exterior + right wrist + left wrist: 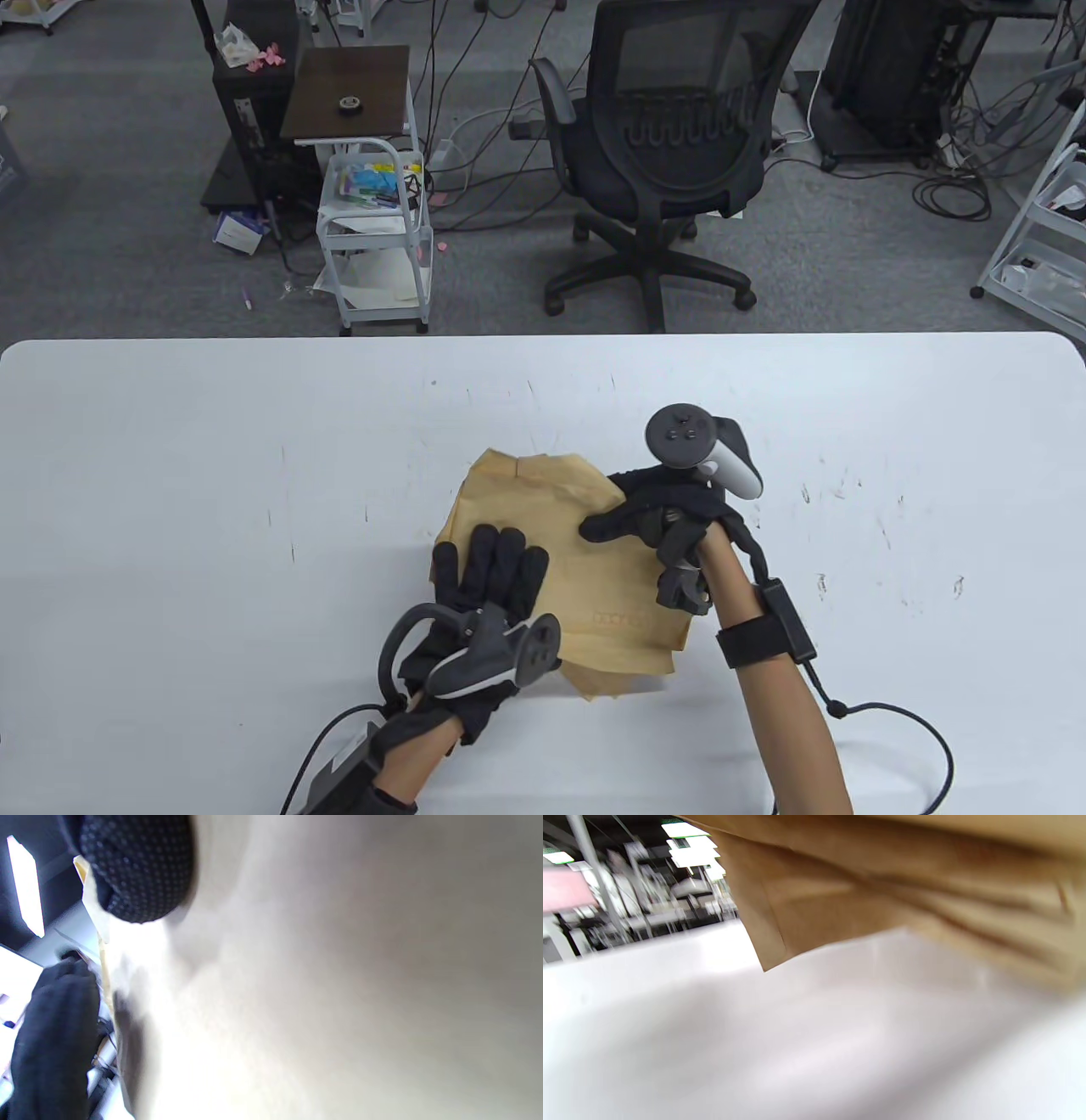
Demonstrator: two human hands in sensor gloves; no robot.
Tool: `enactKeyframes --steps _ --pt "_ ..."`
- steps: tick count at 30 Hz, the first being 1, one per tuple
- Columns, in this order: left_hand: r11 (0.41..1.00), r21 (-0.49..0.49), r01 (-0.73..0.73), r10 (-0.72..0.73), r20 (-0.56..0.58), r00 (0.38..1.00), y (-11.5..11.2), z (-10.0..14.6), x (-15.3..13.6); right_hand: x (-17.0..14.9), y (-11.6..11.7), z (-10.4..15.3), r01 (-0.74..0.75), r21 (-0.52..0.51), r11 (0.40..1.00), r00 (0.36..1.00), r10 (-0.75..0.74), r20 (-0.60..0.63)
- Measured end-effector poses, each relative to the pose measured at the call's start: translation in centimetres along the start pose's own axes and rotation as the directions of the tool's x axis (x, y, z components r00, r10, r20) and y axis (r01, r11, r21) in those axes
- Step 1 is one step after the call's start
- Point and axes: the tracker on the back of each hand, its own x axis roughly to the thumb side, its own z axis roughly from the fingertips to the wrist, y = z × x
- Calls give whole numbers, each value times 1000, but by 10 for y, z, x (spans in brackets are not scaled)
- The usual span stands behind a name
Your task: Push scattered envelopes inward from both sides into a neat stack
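Several brown envelopes (577,586) lie in a loose overlapping pile on the white table (212,475), corners sticking out at the top and bottom. My left hand (488,586) lies flat with its fingers spread on the pile's left side. My right hand (645,514) stands at the pile's right edge, thumb resting on the top envelope. The left wrist view shows the envelopes' layered edges (903,887) close up, one corner over the table. The right wrist view shows a gloved fingertip (135,866) against the pale envelope surface (339,984).
The table's far edge (543,337) runs across the middle of the table view. Beyond it on the floor stand an office chair (670,136) and a white cart (373,229). A cable (899,730) trails from my right wrist over the table.
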Motion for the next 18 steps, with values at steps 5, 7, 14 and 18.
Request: enactKeyframes --steps 5,7,14,18 --pt "826 340 -450 444 100 891 30 19 -72 12 -30 43 163 -374 913 956 -51 290" --pt "593 280 -755 720 235 653 12 14 -97 9 -28 53 258 -387 885 909 -86 409" --pt "-201 -213 -956 929 268 -256 -63 -18 -89 -11 19 50 423 -417 805 843 -179 508" --pt "-25 -140 -990 970 235 -58 -71 -21 -80 -25 40 33 431 -334 838 849 -252 465"
